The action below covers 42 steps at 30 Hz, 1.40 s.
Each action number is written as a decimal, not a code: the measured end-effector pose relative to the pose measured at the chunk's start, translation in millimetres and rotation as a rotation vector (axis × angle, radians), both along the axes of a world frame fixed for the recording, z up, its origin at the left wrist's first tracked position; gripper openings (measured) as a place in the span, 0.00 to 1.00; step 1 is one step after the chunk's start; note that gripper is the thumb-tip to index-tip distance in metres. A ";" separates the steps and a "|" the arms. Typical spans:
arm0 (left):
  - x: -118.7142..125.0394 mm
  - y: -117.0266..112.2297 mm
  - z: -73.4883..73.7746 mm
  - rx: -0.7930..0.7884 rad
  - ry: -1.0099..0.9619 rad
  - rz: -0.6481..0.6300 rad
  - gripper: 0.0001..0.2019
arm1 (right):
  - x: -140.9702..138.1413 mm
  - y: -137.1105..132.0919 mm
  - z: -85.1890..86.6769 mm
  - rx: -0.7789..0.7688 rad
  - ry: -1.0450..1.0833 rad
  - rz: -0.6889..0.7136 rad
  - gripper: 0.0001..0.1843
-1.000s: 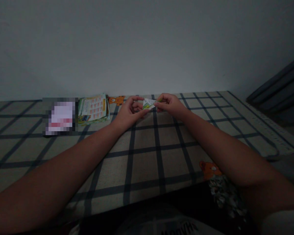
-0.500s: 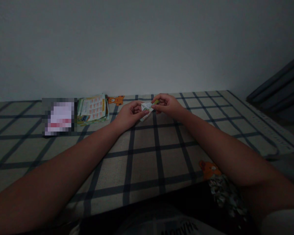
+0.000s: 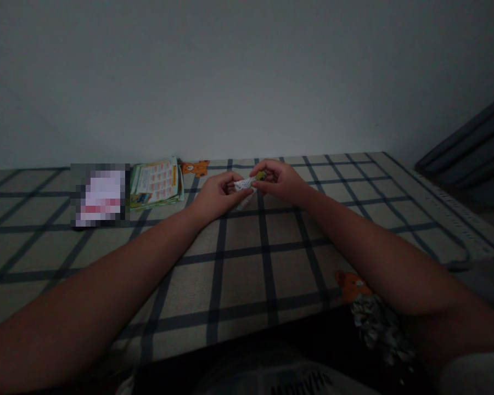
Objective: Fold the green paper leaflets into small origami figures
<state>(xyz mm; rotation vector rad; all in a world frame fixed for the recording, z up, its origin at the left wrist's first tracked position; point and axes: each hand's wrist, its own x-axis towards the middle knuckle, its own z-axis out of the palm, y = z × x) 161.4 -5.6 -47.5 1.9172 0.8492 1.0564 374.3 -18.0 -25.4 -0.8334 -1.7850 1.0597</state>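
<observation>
Between my two hands is a small piece of folded printed paper (image 3: 244,185), white with dark print and a yellow-green part at its right end. My left hand (image 3: 219,192) pinches its left side, the thumb lying across the front. From the right, my right hand (image 3: 280,180) grips the other end between thumb and fingers. Both hands are just above or resting on the checked tablecloth (image 3: 239,274); which of the two I cannot tell. Fingers hide part of the paper.
Left of my hands lies a stack of printed leaflets (image 3: 158,184). Beside it is a blurred-out pale object (image 3: 102,192). A wall (image 3: 247,77) rises behind the table. Dark pleated fabric (image 3: 473,148) hangs at the right, and a grey ruffled thing (image 3: 379,323) sits near my right forearm.
The folded paper has tilted, so its face looks narrower. My fingers have shifted slightly on it, and the right thumb has moved a little lower. The leaflets stay put.
</observation>
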 end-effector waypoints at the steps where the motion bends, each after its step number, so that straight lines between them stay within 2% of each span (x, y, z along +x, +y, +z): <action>1: 0.1 0.6 0.0 0.001 -0.009 0.001 0.18 | -0.1 0.7 -0.5 -0.005 0.019 -0.001 0.24; 4: 0.3 3.7 -1.1 -0.025 -0.060 -0.008 0.19 | 0.1 2.5 -1.9 -0.048 0.054 -0.018 0.31; 9: -0.9 5.4 -1.1 -0.030 -0.101 0.034 0.21 | 0.9 2.0 -1.0 -0.058 -0.015 -0.028 0.25; 14: -2.2 0.4 2.0 -0.051 0.006 0.019 0.20 | 0.9 0.6 0.1 0.004 -0.104 -0.066 0.26; 23: -4.0 -1.4 1.3 0.066 0.156 -0.086 0.20 | -3.4 -2.6 1.8 -0.010 -0.052 -0.074 0.27; 28: -3.1 -5.1 3.8 0.165 0.168 -0.008 0.20 | -2.0 -0.2 0.4 -0.068 -0.013 -0.073 0.25; 34: -2.5 -1.0 -0.8 0.086 0.029 0.041 0.21 | 0.9 3.0 -1.6 -0.105 -0.057 -0.007 0.20; 42: -4.6 -1.9 1.1 0.038 0.119 0.010 0.26 | -0.3 3.3 -1.7 -0.106 -0.083 -0.026 0.19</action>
